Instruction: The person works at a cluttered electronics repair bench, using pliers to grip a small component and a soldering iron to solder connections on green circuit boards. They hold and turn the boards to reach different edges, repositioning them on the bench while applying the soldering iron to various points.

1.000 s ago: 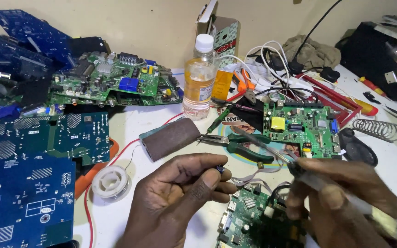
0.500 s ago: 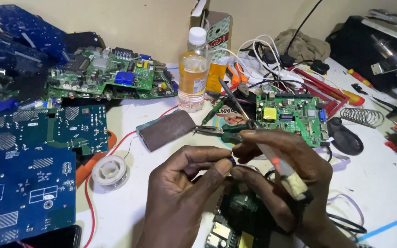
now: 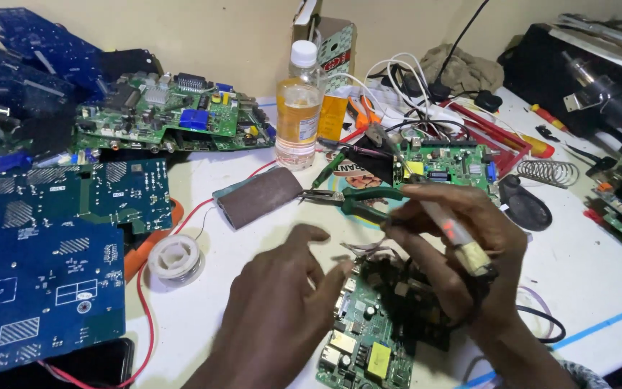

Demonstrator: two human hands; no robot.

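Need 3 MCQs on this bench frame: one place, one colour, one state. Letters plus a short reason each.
1. Where is the solder spool?
A. Left of the left hand
B. On the bottle cap
C. Right of the spring

2. What colour are the plier handles?
A. Red
B. Green
C. White

3. What is the right hand doing?
A. Lying flat and empty
B. Gripping the bottle
C. Gripping a soldering iron

Key: 1 A, the spool sits on the table beside the blue board. 2 B, the handles are plainly green. 3 C, fingers wrap the iron over the small board.
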